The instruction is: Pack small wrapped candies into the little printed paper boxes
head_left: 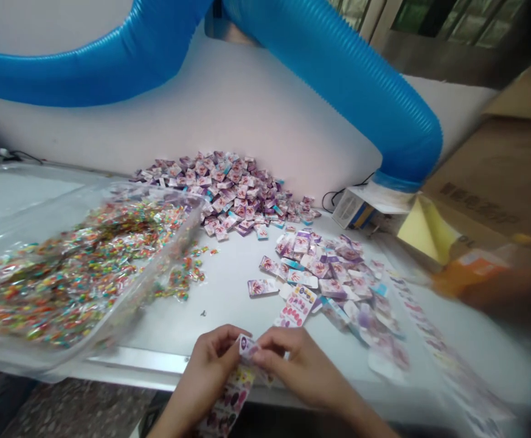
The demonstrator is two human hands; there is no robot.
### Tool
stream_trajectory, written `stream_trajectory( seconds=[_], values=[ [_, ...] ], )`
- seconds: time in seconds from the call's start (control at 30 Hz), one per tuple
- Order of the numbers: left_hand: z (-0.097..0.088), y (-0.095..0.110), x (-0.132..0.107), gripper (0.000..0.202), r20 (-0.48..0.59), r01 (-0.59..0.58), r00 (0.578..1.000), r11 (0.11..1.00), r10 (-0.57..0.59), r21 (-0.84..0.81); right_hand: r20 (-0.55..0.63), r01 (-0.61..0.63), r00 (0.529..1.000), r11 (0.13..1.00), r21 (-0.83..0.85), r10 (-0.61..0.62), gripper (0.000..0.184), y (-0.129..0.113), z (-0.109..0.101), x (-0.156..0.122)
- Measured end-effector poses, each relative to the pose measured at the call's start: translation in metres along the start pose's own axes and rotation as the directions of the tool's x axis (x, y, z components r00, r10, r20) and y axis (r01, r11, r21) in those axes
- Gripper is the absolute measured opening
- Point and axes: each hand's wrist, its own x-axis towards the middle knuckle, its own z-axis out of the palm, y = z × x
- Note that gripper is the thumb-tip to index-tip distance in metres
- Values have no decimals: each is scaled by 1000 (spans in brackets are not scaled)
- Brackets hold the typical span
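My left hand (208, 368) and my right hand (299, 365) meet at the table's front edge, fingertips closed. Between them they pinch a small white and purple printed piece (247, 345), perhaps a folded end of paper. From beneath my left hand hangs a printed paper strip (231, 398) with rows of coloured ovals; whether it joins the pinched piece is unclear. Just beyond my right hand lies another strip (298, 304) with pink and yellow ovals. Small purple and white boxes (333, 267) are heaped beyond it, and one box (262, 288) rests apart to their left.
A clear plastic tub (114, 307) of small colourful wrapped packets (73, 280) stands at left, with loose packets (183, 274) beside it. A large box pile (229, 188) leans against the wall. A blue hose (338, 67) hangs overhead. Cardboard cartons (497, 176) stand at right.
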Motion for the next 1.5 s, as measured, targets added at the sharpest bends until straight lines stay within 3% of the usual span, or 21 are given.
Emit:
stream_trajectory(
  seconds=[0.1, 0.17, 0.3, 0.37, 0.5, 0.6, 0.67, 0.8, 0.9, 1.0, 1.1, 1.2, 1.3, 1.4, 1.47, 1.5],
  values=[
    [2, 0, -1, 22, 84, -21, 996, 994, 31, -112, -144, 98, 981, 977, -189, -126, 12, 10, 14, 1],
    [3, 0, -3, 28, 120, -26, 992, 987, 46, -159, -200, 128, 964, 968, -215, -172, 11, 16, 18, 3],
    [3, -4, -6, 42, 73, -24, 997, 983, 38, -181, -144, 139, 976, 973, -182, -166, 14, 18, 20, 7],
    [1, -7, -6, 37, 51, -28, 998, 989, 36, -143, -126, 142, 978, 971, -194, -168, 11, 16, 18, 9],
    [-6, -13, -5, 27, 111, 31, 993, 999, -29, -17, -199, 85, 973, 981, -172, -120, 13, 9, 9, 10],
    [-8, -17, -5, 32, 89, 110, 990, 994, -110, 6, -65, -40, 997, 999, 0, 40, 15, 5, 9, 6],
    [-8, -18, -5, 29, 84, 110, 991, 993, -107, -31, 8, -41, 999, 999, -1, 41, 15, 7, 15, 3],
    [-5, -16, -8, 19, 197, 40, 980, 991, -14, -128, -165, 109, 975, 966, -233, -150, 8, 16, 29, 1],
    [-4, -16, -9, 22, 226, 31, 974, 982, 12, -184, -181, 87, 976, 978, -187, -122, 11, 19, 30, 3],
    [-3, -17, -7, 29, 174, 73, 984, 987, -48, -140, -172, 37, 983, 990, -136, -60, 13, 15, 22, 6],
    [-4, -15, -5, 36, 101, 128, 988, 987, -118, -98, -153, -42, 987, 998, 40, 48, 15, 10, 16, 7],
    [-3, -10, -3, 36, 47, 173, 985, 957, -167, -232, -64, -102, 992, 985, 142, 112, 16, 11, 19, 5],
    [0, -7, -1, 37, 20, 137, 990, 927, -138, -349, -165, 2, 986, 999, -52, -11, 12, 16, 29, 4],
    [5, -11, 1, 34, -48, 65, 995, 924, -90, -378, -314, 60, 942, 981, -185, -117, 11, 22, 36, 4],
    [6, -14, 1, 31, -133, 5, 990, 938, -54, -347, -347, -12, 938, 996, -88, -19, 19, 25, 36, 5],
    [6, -16, 1, 30, -182, -32, 983, 955, -23, -294, -302, -64, 951, 998, 25, 69, 24, 27, 35, 6]
  ],
)
